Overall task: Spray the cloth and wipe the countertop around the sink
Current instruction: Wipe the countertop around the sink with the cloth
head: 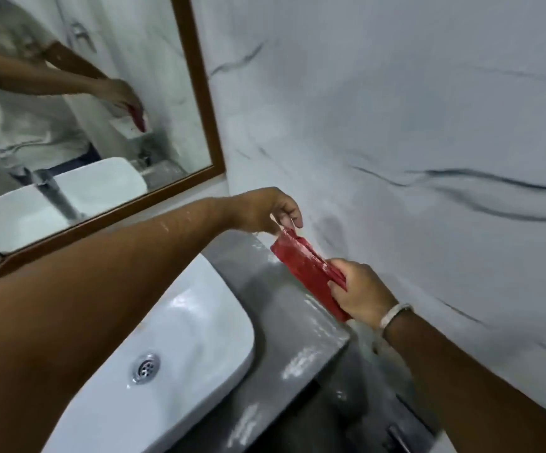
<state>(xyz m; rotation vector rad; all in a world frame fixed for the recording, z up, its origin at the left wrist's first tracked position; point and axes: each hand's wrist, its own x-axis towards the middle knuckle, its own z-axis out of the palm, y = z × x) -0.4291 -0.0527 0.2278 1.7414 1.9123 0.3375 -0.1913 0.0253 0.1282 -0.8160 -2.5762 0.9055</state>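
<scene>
Folded red cloth (304, 266) at frame centre, over the glossy grey counter (284, 322) edge beside the white sink (199, 322), left hand (271, 209) fingers pinching its top corner, right hand (359, 292) clamped on its lower end, marble wall (395, 125) close behind.

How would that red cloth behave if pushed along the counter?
Probably floppy: the cloth sags, folded, between the left hand and right hand. Likely light, since fingertips lift one end. The counter shines wet, so it may slide easily.
</scene>
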